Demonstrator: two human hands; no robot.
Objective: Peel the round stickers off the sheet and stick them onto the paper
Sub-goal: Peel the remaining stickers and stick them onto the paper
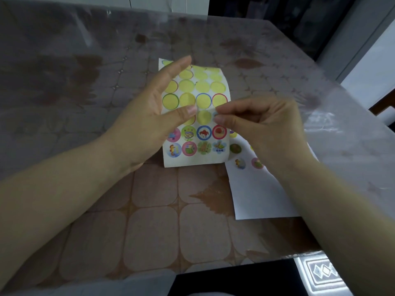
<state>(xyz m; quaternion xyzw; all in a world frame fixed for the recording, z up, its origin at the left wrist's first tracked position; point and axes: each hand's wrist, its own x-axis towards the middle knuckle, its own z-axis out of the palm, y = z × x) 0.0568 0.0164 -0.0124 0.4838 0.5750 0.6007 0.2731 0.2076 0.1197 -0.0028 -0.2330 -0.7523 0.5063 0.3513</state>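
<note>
**At table centre: one sticker lifting off the sheet**

On the table (149,231), just in front of the person, lies the sticker sheet (192,160); the white paper (256,189) sits just beside it to the right, its left corner touching or tucked under the sheet's edge; which, cannot be told.

Left hand (149,118): fingers straight and spread wide, thumb laid across the sheet; judged to be pinning the backing so that it does not lift with the pull.

Right hand (263,124): thumb and forefinger pinched narrow on a round sticker (214,114), other fingers curled; only a pale sliver of the sticker shows, at the sheet's right side and level with the left thumb; whether it is fully free cannot be told.

Sheet's long axis runs away from the person, leaning slightly; the far end curls up. Far rows are bare yellow circles; the two nearest rows hold printed stickers, pictures upright to the person.

Placed stickers (235,148) show on the paper near the right hand; keeping the paper close makes the carry short.
</note>
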